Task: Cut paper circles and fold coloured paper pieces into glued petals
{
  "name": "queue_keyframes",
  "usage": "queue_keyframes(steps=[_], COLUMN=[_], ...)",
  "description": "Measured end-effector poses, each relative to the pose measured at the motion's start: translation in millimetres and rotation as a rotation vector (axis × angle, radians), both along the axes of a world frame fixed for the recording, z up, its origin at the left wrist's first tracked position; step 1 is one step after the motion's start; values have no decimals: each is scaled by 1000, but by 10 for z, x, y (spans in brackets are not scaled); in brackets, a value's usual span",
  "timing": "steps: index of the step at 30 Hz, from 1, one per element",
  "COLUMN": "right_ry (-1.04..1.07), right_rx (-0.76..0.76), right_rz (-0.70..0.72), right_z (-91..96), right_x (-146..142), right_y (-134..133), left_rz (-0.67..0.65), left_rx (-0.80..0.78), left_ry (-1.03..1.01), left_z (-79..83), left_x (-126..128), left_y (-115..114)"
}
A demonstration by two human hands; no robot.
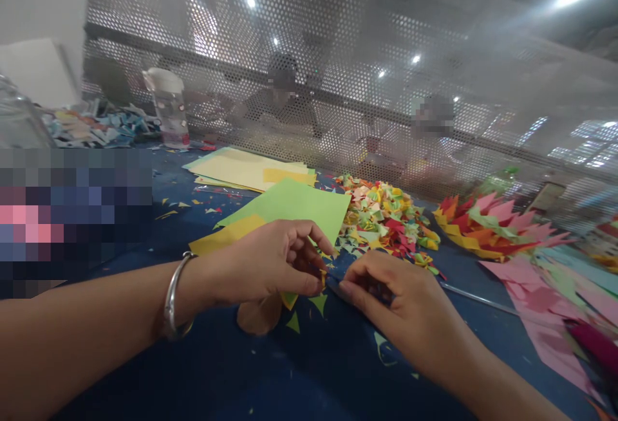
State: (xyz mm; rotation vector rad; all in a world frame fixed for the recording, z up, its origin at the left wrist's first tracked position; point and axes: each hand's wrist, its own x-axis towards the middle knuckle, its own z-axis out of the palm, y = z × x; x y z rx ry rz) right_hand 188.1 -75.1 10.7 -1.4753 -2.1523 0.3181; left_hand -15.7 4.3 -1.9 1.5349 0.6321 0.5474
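Between the thumb and fingertips of my left hand (282, 257) is a small yellow-orange paper piece (324, 278). My right hand (393, 292) is close by on the right, thumb and fingers pinched together. A thin greyish shape shows at its fingertips, too blurred to name. Beneath my left hand lie a green paper sheet (294, 205) and a yellow paper sheet (222, 234). A round brown disc (259, 317) sits partly under the left wrist. Green paper scraps (293, 323) are scattered on the dark blue table (217, 369) below my hands.
Behind my right hand is a heap of folded colourful paper pieces (386, 215). Spiky paper strips (497, 221) and pink paper (535, 318) lie right, near a thin clear rod (483, 299). Pale sheets (246, 167) and a bottle (170, 109) stand farther back, before a perforated screen (328, 41).
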Motion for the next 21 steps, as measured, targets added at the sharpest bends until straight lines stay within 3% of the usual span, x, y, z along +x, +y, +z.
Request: queue_keyframes(steps=[6,17,21], right_ry=[11,2,3], right_rx=[1,-17,-21], right_rz=[2,-12,-17], right_z=[6,0,5], right_x=[-16,13,8], right_y=[6,6,8], left_rz=[23,84,71], left_rx=[24,-28,32], left_ry=[-19,-21,58], left_z=[-64,40,37], left_x=[14,10,8], left_y=[30,-10,-2])
